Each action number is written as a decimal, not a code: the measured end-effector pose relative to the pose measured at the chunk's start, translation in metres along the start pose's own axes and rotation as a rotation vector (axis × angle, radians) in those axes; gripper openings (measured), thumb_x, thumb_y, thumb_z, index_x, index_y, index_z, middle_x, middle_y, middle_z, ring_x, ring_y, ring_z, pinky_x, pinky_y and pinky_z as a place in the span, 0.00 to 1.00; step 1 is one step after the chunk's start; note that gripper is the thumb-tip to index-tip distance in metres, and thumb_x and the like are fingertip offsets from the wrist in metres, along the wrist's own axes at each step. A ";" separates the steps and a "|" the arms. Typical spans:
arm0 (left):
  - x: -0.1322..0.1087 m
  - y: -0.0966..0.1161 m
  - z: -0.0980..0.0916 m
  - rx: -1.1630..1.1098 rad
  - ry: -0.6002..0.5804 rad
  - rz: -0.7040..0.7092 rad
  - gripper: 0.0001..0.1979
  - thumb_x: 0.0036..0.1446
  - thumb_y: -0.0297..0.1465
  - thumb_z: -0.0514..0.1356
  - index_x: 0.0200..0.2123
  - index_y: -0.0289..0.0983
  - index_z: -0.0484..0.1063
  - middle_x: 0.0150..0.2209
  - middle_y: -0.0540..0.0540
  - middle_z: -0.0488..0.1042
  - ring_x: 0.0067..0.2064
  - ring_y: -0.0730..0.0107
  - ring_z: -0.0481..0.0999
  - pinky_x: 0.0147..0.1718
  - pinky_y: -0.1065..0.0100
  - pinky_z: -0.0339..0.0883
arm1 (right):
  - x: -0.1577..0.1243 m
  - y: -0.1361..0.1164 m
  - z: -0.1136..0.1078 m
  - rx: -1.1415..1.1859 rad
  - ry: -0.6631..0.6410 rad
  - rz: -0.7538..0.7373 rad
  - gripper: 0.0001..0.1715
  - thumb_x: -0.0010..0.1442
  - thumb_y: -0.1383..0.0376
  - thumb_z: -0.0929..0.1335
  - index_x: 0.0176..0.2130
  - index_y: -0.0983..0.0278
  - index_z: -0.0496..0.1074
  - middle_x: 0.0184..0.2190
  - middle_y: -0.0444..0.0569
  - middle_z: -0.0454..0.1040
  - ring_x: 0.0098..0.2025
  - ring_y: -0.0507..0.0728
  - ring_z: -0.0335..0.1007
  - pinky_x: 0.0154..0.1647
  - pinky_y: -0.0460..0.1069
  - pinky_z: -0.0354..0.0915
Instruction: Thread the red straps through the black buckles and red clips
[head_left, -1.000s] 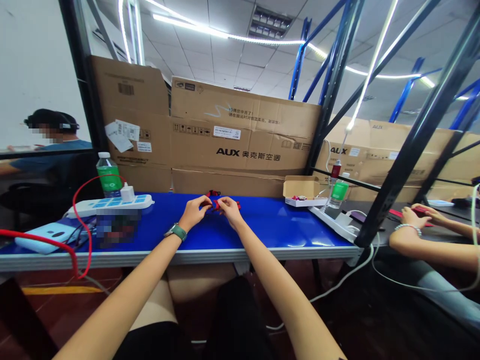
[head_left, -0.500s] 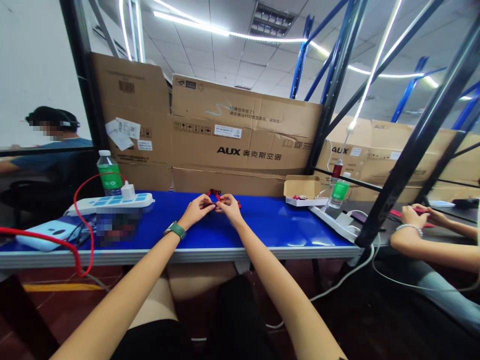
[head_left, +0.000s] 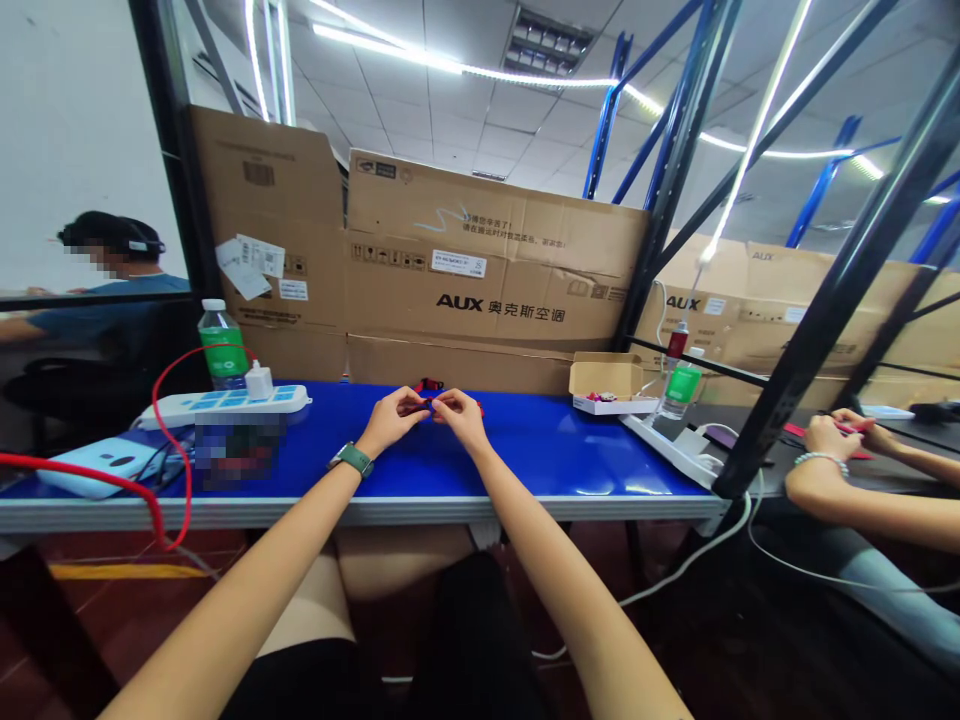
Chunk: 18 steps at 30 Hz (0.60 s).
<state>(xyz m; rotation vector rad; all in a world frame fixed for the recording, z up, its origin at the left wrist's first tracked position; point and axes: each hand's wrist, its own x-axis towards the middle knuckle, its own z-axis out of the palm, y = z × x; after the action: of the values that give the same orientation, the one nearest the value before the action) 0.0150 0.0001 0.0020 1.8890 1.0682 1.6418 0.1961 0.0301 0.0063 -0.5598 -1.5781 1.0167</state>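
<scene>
Your fingers (head_left: 451, 401) mostly hide a small piece (head_left: 429, 404) over the blue table (head_left: 540, 455); pixelation obscures items (head_left: 238, 450) at the table's left.

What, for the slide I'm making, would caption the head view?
Left hand and right hand pinch a small piece over the blue table.

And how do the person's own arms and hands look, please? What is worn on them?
No sleeves cover the visible parts of the left arm or right arm. The left wrist wears a watch with a dark green band; the right wrist shows nothing. The left hand and right hand are ungloved.
</scene>
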 end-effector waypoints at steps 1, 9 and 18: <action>0.001 0.000 -0.001 -0.003 0.025 0.011 0.21 0.46 0.43 0.72 0.36 0.37 0.71 0.37 0.43 0.81 0.41 0.58 0.82 0.46 0.56 0.76 | 0.000 -0.001 0.000 0.006 0.000 0.006 0.20 0.50 0.49 0.75 0.34 0.62 0.75 0.27 0.44 0.75 0.31 0.55 0.74 0.35 0.50 0.75; 0.003 0.003 -0.004 -0.071 0.032 0.057 0.21 0.48 0.43 0.72 0.41 0.36 0.76 0.41 0.39 0.81 0.45 0.55 0.81 0.49 0.54 0.75 | -0.001 -0.009 -0.001 0.029 -0.034 -0.086 0.21 0.52 0.50 0.75 0.37 0.63 0.79 0.28 0.47 0.78 0.31 0.56 0.75 0.37 0.50 0.72; 0.001 0.010 -0.004 -0.106 0.034 0.037 0.22 0.48 0.43 0.72 0.42 0.35 0.78 0.44 0.38 0.82 0.46 0.52 0.81 0.51 0.52 0.75 | -0.001 -0.008 0.000 0.096 -0.040 -0.004 0.23 0.49 0.49 0.77 0.37 0.63 0.82 0.31 0.49 0.81 0.32 0.57 0.77 0.41 0.53 0.74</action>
<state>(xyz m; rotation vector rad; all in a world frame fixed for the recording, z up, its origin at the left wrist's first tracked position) 0.0144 -0.0055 0.0110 1.8293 0.9458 1.7218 0.1976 0.0255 0.0123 -0.4724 -1.5560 1.1009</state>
